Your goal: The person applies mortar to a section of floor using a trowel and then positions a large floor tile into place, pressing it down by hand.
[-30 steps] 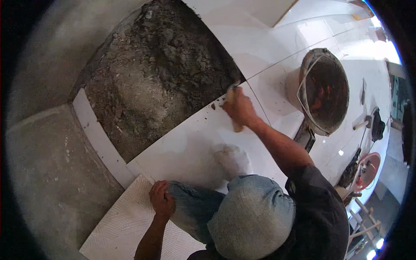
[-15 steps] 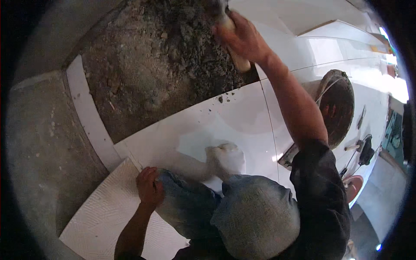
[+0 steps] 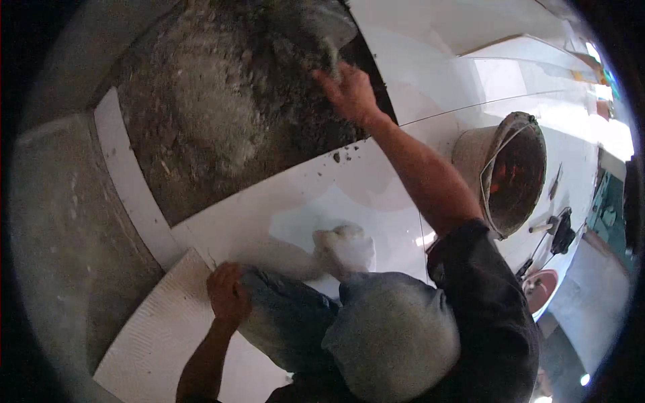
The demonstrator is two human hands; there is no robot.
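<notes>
My right hand is closed on a trowel over the dark, crumbly mortar bed. The trowel's blade is smeared by motion, and my fingers cover most of its handle. My left hand rests against my bent left knee with fingers loosely curved, holding nothing that shows. Beside and below it lies a tile with a ridged, pale surface. White tiles border the mortar bed on its near side, with a few dark crumbs on them near its edge.
A mortar-stained bucket with a wire handle lies tipped at the right. Beyond it are a black-and-pale tool and a small pink bowl. A narrow white strip edges the bed at left, next to rough concrete floor.
My right hand has moved left and slightly down with the trowel, turning it so the blade shows over the mortar. My left hand has stayed at the knee.
</notes>
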